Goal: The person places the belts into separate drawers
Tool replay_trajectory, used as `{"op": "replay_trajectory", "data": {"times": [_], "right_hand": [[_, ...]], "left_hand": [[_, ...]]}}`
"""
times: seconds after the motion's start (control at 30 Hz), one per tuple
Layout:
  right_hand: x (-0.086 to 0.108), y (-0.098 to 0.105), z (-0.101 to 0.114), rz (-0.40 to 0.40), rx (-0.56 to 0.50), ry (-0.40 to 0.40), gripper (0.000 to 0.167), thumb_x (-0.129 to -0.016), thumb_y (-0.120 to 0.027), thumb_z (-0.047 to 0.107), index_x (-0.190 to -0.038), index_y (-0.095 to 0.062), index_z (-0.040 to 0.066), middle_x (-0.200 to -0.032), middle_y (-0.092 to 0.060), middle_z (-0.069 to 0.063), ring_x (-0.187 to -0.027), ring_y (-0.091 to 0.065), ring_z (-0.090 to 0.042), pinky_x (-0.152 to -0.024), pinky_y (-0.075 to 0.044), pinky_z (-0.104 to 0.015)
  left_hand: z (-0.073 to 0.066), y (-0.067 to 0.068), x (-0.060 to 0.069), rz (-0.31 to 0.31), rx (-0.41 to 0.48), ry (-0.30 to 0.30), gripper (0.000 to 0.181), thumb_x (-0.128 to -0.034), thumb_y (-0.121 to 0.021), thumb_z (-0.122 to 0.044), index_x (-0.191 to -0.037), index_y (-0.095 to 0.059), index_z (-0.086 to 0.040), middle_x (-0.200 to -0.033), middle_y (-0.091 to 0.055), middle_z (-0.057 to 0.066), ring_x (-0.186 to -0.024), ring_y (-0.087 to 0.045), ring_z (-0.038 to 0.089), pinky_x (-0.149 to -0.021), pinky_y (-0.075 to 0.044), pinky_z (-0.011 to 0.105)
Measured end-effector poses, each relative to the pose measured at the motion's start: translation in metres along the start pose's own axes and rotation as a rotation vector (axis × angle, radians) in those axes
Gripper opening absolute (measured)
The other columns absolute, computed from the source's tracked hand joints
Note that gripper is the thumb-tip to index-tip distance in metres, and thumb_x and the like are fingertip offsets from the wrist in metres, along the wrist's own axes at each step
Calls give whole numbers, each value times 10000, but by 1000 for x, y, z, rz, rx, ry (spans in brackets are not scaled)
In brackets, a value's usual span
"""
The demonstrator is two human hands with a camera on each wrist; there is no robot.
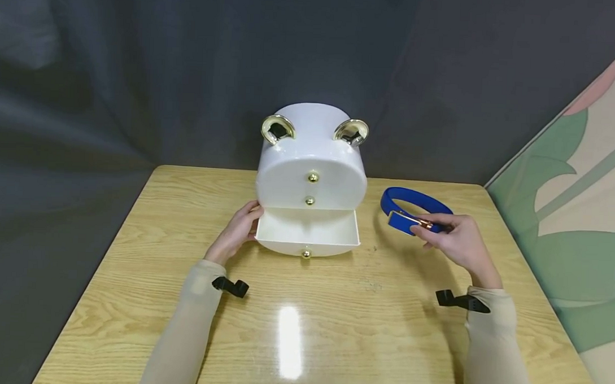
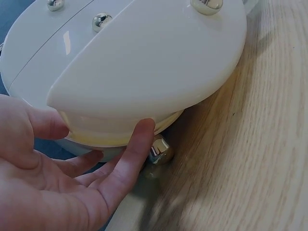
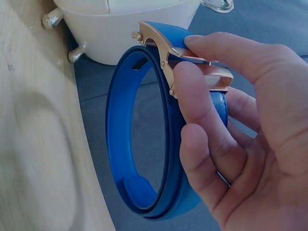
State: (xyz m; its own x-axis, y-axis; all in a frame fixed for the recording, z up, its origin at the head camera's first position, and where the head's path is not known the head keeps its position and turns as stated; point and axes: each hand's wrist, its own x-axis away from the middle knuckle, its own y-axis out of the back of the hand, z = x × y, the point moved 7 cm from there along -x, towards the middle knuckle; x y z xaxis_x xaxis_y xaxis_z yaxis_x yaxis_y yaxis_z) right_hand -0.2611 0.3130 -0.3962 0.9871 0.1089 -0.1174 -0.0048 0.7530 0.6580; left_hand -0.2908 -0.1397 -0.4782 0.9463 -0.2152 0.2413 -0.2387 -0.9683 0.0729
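Note:
A white storage box [image 1: 313, 144] with gold ear-shaped loops and round gold knobs stands at the back middle of the table. Its lowest drawer [image 1: 308, 227] is pulled out, and nothing lies inside. My left hand [image 1: 237, 230] holds that drawer by its left side, thumb near the top edge and a finger against the underside in the left wrist view. Right of the box, a coiled blue belt [image 1: 414, 197] hangs above the table. My right hand [image 1: 458, 242] pinches it at the gold-edged buckle [image 3: 168, 57], which stands lifted from the strap.
The wooden table [image 1: 334, 306] carries a bright light reflection near its front. A dark curtain [image 1: 215, 70] hangs behind it. To the right rises a leaf-patterned panel [image 1: 581, 224]. Each wrist wears a black strap with a small camera.

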Motion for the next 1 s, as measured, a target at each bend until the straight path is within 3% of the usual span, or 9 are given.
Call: {"op": "replay_trajectory", "data": {"times": [0.3, 0.5, 0.87, 1.0], "right_hand": [[7, 3, 14, 43, 8, -22, 366, -939, -850, 301, -1163, -800, 16, -781, -791, 49, -624, -750, -139, -563, -538, -278], [15, 8, 26, 71, 6, -6, 356, -944, -843, 269, -1195, -792, 21, -736, -775, 47, -600, -736, -154, -550, -519, -275], [27, 2, 55, 116, -12, 55, 304, -938, -843, 224, -1195, -806, 65, -839, -795, 66, -563, -731, -187, -490, -482, -312], [30, -1, 67, 142, -21, 78, 280, -950, -827, 205, -1195, -805, 71, -800, -787, 48, -558, -720, -195, -449, -413, -318]], "left_hand": [[3, -1, -2, -1, 16, 3, 526, -1177, -323, -363, -1647, -343, -129, -1212, -657, 72, -958, -675, 117, -812, -560, 286], [1, -2, -1, 3, 7, 1, 544, -1176, -315, -372, -1660, -319, -123, -1288, -650, 118, -1001, -676, 125, -843, -562, 298], [0, -1, 1, 7, -1, 10, 552, -1176, -317, -370, -1673, -303, -129, -1253, -653, 98, -958, -675, 113, -809, -552, 279], [1, 0, 1, 9, -5, 7, 558, -1176, -319, -374, -1672, -298, -119, -1233, -662, 73, -960, -673, 105, -810, -550, 274]]}}
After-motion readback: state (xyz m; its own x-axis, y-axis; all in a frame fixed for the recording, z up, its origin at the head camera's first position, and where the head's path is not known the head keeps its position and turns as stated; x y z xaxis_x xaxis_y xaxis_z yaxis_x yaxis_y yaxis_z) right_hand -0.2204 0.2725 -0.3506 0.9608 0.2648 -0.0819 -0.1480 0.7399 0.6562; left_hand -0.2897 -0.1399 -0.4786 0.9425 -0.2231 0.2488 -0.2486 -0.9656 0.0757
